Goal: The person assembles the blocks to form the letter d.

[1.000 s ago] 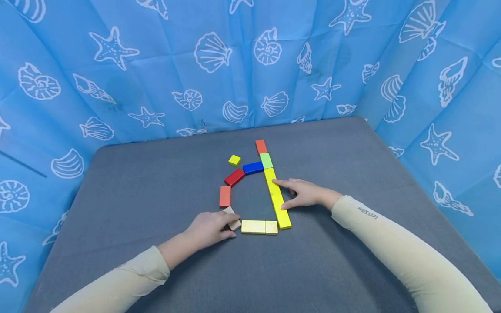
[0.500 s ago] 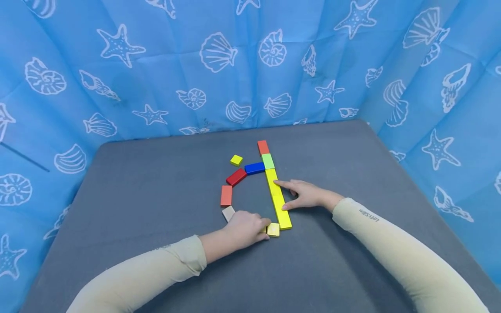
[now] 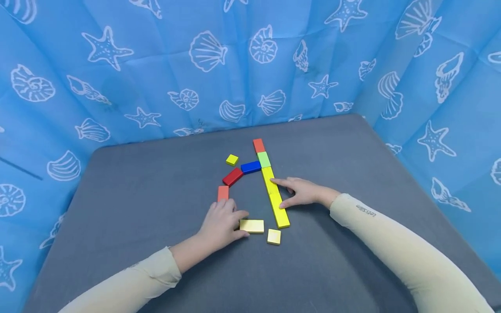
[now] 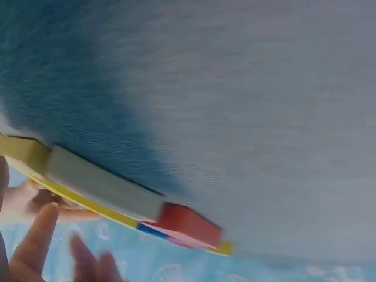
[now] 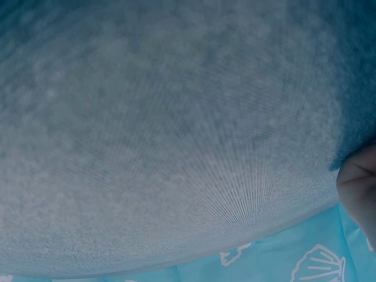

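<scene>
In the head view my left hand lies low over the lower-left part of a block outline, thumb and index finger spread around the left end of a pale yellow block. Under that hand a whitish block is hidden from the head view but shows in the left wrist view. A salmon block lies just beyond the fingers. My right hand touches the row of long yellow blocks with index fingertip and thumb. A small pale yellow square block lies apart, right of the pale yellow block.
A dark red block and a blue block curve up to a light green block, with an orange-red block above it. A loose yellow block lies at upper left. A blue shell-patterned curtain borders the grey table.
My left hand went right to the pale yellow blocks, then back left. The small square block has come away from the pale yellow block, toward the lower right. My right hand stays put.
</scene>
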The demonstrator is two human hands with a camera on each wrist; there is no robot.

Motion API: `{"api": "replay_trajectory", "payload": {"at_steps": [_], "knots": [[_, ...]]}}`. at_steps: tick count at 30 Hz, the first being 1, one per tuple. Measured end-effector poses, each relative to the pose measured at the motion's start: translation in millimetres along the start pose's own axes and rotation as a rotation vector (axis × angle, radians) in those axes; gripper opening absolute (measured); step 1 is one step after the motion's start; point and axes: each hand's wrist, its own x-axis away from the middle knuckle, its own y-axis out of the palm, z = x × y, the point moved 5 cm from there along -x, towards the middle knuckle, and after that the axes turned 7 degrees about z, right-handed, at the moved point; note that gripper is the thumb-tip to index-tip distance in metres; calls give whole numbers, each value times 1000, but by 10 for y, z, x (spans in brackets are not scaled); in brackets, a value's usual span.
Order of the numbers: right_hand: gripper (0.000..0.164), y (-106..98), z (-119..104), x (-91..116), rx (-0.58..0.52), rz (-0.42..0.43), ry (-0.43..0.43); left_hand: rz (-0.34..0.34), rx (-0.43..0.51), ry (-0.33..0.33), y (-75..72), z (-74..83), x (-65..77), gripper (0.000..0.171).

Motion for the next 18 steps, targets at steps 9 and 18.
{"api": "replay_trajectory", "payload": {"at_steps": [9, 18], "knots": [[88, -4, 10, -24, 15, -11, 10, 82, 38, 35, 68, -83, 109, 36], [88, 15, 25, -27, 15, -14, 27, 81, 56, 34, 56, -35, 127, 32]]}}
